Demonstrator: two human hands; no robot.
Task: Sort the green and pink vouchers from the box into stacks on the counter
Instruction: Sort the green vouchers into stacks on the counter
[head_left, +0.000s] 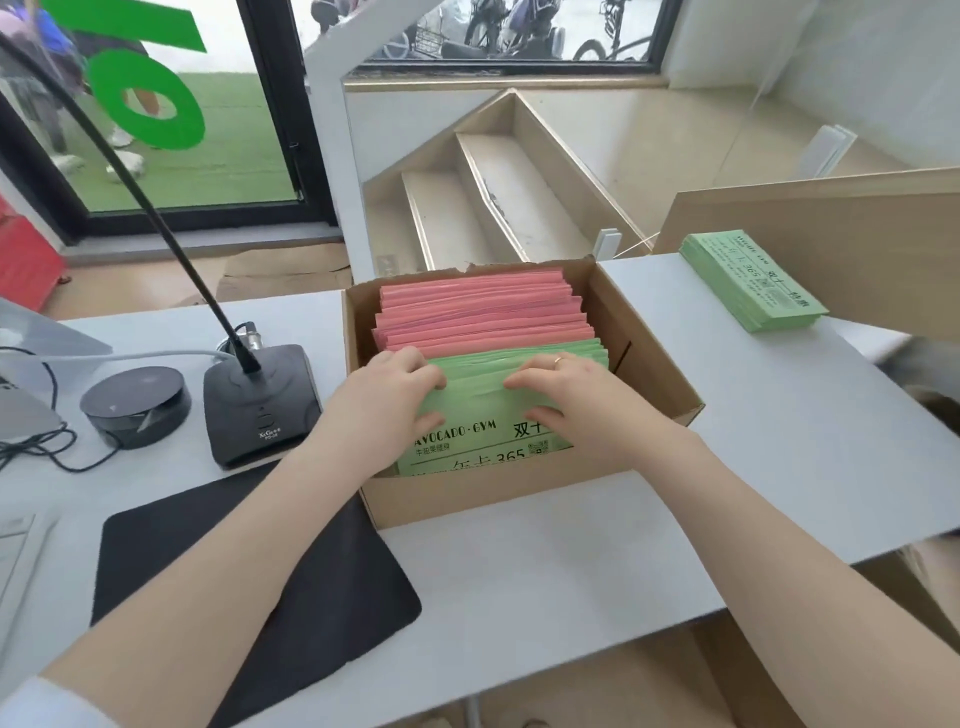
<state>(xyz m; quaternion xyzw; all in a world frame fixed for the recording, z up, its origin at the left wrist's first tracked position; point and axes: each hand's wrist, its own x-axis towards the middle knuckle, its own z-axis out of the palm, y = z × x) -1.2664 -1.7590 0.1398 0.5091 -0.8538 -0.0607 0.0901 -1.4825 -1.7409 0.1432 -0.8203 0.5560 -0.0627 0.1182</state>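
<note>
Both hands, left hand (387, 395) & right hand (576, 400), pinch green vouchers (483, 410) w/ long axis left-right; we're eyeing green stack (753, 280) upper right, nearer the right.

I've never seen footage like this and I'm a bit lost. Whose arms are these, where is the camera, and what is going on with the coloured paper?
There is no machine here. A person wears the camera on their head, so you look down at their own arms. The left hand and right hand grip a bundle of green vouchers standing in a cardboard box. Behind these stand pink vouchers. A green stack already lies on the white counter. Left of the box sit a desk microphone, a round black device and a black mat.
</note>
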